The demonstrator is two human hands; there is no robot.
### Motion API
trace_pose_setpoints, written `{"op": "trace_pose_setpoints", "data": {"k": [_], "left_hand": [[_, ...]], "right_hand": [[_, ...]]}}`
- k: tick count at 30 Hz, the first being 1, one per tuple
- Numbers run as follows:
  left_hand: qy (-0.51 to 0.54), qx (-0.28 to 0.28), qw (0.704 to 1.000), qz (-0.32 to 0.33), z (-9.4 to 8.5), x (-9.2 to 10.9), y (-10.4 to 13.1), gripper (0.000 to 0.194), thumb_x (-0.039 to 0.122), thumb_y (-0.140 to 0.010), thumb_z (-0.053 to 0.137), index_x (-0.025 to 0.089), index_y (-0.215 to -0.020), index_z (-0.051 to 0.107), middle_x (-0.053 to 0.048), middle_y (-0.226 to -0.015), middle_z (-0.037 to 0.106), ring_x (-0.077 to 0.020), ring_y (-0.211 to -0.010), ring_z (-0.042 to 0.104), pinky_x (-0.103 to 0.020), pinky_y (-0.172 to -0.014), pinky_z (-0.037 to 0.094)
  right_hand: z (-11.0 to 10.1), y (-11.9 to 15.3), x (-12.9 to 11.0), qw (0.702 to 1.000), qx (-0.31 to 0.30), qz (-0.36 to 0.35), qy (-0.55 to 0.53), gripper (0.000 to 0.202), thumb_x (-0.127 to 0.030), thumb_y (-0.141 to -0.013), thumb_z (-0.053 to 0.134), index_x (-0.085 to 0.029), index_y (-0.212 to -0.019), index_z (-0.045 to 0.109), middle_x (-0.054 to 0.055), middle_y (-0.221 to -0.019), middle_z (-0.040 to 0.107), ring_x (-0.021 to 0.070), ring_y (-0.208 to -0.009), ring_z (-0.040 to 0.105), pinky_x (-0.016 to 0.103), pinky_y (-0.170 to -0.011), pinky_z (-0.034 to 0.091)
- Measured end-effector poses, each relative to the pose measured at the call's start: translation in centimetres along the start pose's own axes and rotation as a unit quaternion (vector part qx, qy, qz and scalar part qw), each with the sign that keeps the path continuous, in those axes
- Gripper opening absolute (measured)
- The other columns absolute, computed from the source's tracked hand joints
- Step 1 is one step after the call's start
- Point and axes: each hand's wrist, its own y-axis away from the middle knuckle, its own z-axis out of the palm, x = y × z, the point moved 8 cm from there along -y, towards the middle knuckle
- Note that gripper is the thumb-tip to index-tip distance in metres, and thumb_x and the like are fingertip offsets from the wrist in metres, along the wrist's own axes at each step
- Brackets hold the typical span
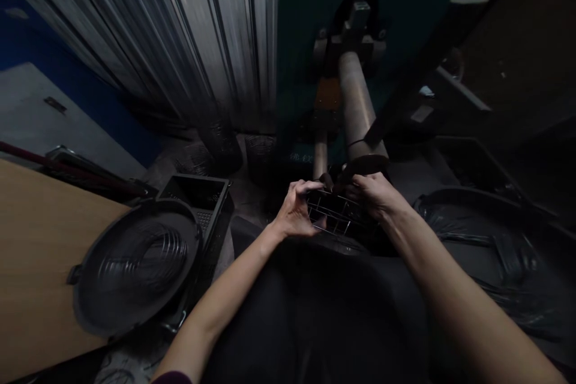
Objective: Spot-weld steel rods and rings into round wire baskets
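A small wire frame (330, 213) with crossing thin rods is between my two hands, in front of a machine's round arms. My left hand (299, 210) grips its left side, thumb below and fingers above. At the frame's upper right, my right hand (375, 192) is closed, its fingertips partly hidden in shadow; what it grips is too dark to make out. Just above the hands, a thick metal cylinder (357, 99) slopes down from the machine, with a thinner rod (321, 156) to its left.
On the left, a round black tub (96, 288) holds wire rings beside a black crate (225, 192). Another wide tub (468, 198) with wire pieces stands on the right. A dark bar (418, 66) slants down to the cylinder. Corrugated metal sheeting (216, 24) rises behind.
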Motion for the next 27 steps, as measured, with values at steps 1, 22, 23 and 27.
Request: {"op": "trace_pose_setpoints", "data": {"k": [1, 22, 23, 27], "left_hand": [[0.002, -0.001, 1.0, -0.001, 0.0, -0.1, 0.0, 0.072, 0.021, -0.058, 0.066, 0.021, -0.121, 0.03, -0.008, -0.104, 0.052, -0.022, -0.09, 0.056, -0.047, -0.086, 0.047], [0.047, -0.061, 0.997, -0.027, 0.3, -1.9, -0.3, 0.074, 0.018, -0.061, 0.068, 0.024, -0.124, 0.029, -0.006, -0.103, 0.054, -0.0198, -0.089, 0.058, -0.042, -0.084, 0.047], [0.052, -0.062, 0.996, -0.031, 0.3, -2.0, -0.3, 0.077, 0.018, -0.061, 0.069, 0.024, -0.125, 0.027, -0.007, -0.106, 0.053, -0.0205, -0.092, 0.058, -0.042, -0.085, 0.048], [0.049, -0.056, 0.996, -0.046, 0.3, -2.4, 0.5, 0.083, 0.019, -0.06, 0.07, 0.022, -0.129, 0.023, -0.011, -0.112, 0.05, -0.0233, -0.098, 0.056, -0.045, -0.088, 0.047]], "right_hand": [[0.0, -0.1, 0.0, 1.0, 0.001, -0.002, 0.003, 0.054, -0.038, -0.042, 0.087, -0.02, -0.077, 0.051, -0.007, -0.049, 0.045, 0.0047, -0.036, 0.038, 0.016, -0.032, 0.027], [-0.4, -0.9, 0.9, 0.999, 0.029, -0.005, -0.018, 0.038, -0.032, -0.06, 0.082, -0.02, -0.073, 0.048, -0.009, -0.05, 0.042, 0.0025, -0.035, 0.033, 0.013, -0.031, 0.023], [-0.7, -0.7, 0.7, 0.998, 0.05, -0.012, -0.035, 0.038, -0.033, -0.062, 0.081, -0.02, -0.072, 0.047, -0.009, -0.051, 0.042, 0.0018, -0.035, 0.031, 0.012, -0.031, 0.021], [-1.8, -0.2, 0.0, 0.985, 0.14, -0.022, -0.099, 0.025, -0.029, -0.077, 0.067, -0.019, -0.069, 0.045, -0.007, -0.052, 0.044, 0.0027, -0.036, 0.033, 0.012, -0.032, 0.024]]}}
